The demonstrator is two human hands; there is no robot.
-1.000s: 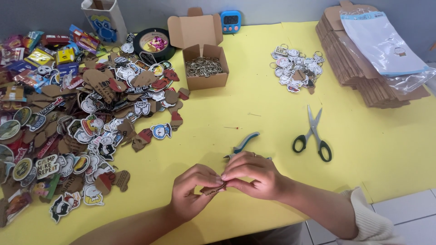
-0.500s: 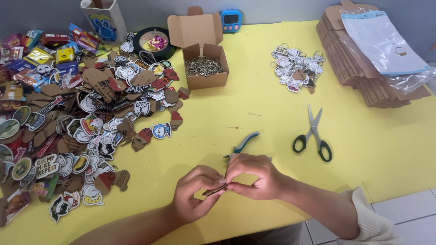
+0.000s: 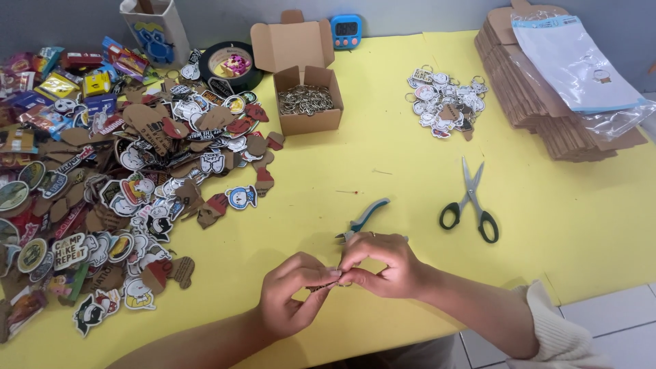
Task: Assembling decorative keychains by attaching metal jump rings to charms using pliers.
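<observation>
on the yellow worktop, an open brown cardboard box of metal rings stands; black-handled scissors lie right of it, a blue timer behind it, a heap of cardboard-backed stickers left.

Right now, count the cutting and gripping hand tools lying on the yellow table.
2: the scissors lie open right of centre; the pliers lie just above the right hand. More could be hidden under the sticker pile.

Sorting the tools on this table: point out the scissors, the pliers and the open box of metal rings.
scissors (image 3: 470, 198), head view, on the pivot where the blades cross.
pliers (image 3: 365, 217), head view, on the blue-grey handles.
open box of metal rings (image 3: 307, 121), head view, on its front cardboard wall.
</observation>
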